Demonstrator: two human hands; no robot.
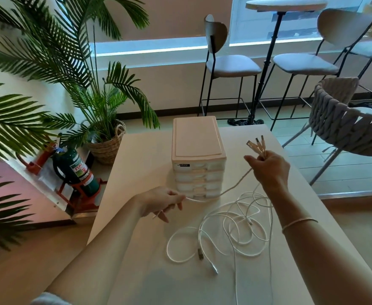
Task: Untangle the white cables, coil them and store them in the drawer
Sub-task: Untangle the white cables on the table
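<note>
Several white cables (231, 227) lie in a loose tangle of loops on the pale table (141, 164), in front of a white drawer unit (197, 142) whose drawers are all closed. My right hand (268, 168) is raised to the right of the unit and grips a bunch of cable ends, with three plugs (255, 142) sticking up above the fingers. My left hand (165, 201) pinches one cable strand that runs taut across the front of the drawers to the right hand. Two loose plugs (200, 254) rest on the table near me.
A woven chair (343, 124) stands at the table's right edge. Bar stools (229, 64) and a high round table (284, 5) are behind. On the left are palm plants in a basket (108, 146) and a green fire extinguisher (75, 170) on the floor.
</note>
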